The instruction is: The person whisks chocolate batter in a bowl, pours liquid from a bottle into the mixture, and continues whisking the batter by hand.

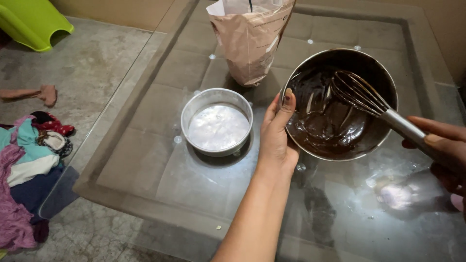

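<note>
Left hand (277, 127) gripped steel bowl (378, 73) rim, right hand (444, 150) closed on whisk (361, 94) handle, wires in choc batter (325, 121), round tin (217, 126) beside bowl, paper bag (250, 41) behind, on glass table (194, 184).

On the glass counter (204, 194) a steel bowl (383, 73) of dark chocolate batter (325, 126) is gripped at its rim by the left hand (276, 136), a wire whisk (361, 94) is held in it by the right hand (444, 150), and a round cake tin (217, 122) and paper bag (250, 39) are seen just beside.
</note>
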